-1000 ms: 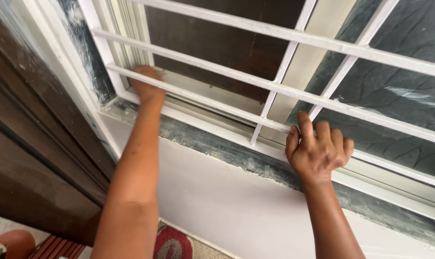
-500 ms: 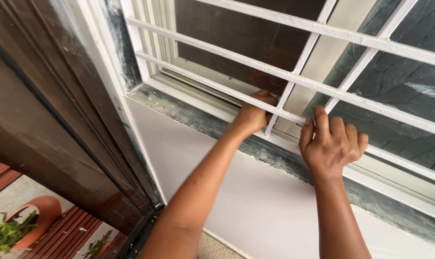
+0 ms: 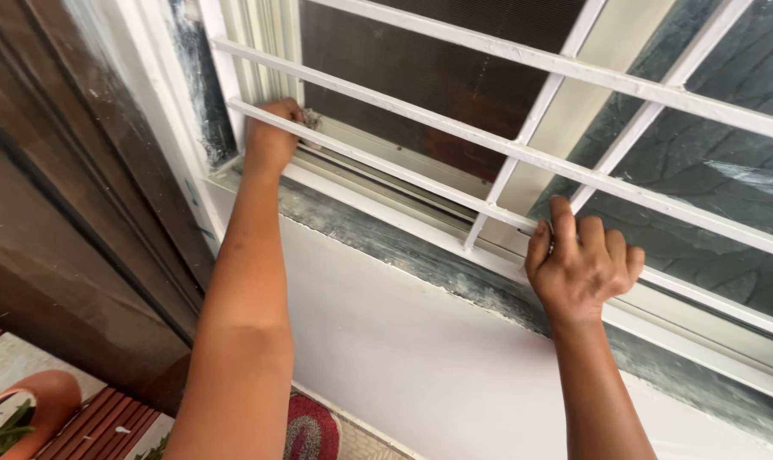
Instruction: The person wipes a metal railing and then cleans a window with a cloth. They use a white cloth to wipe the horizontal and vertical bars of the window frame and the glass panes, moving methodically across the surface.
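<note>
My left hand (image 3: pixel 270 136) reaches between the lowest bars of a white metal window grille (image 3: pixel 455 132) into the left corner of the window track (image 3: pixel 378 158). Its fingers are curled around what looks like a small grey cloth (image 3: pixel 308 117), pressed against the track; most of the cloth is hidden by the hand. My right hand (image 3: pixel 581 266) is closed over the grille's bottom bar, further right. Behind the bars are a dark mesh panel (image 3: pixel 421 81) and patterned glass (image 3: pixel 710 196).
A dusty grey sill (image 3: pixel 386 238) runs below the window above a white wall (image 3: pixel 421 358). A dark brown door frame (image 3: pixel 71 221) stands at left. Low down are a terracotta pot with a plant (image 3: pixel 28 409), red decking and a red patterned mat (image 3: pixel 305 430).
My left hand slid along the track from the left corner to the middle upright, then back to the left corner. My right hand kept its hold on the bottom bar.
</note>
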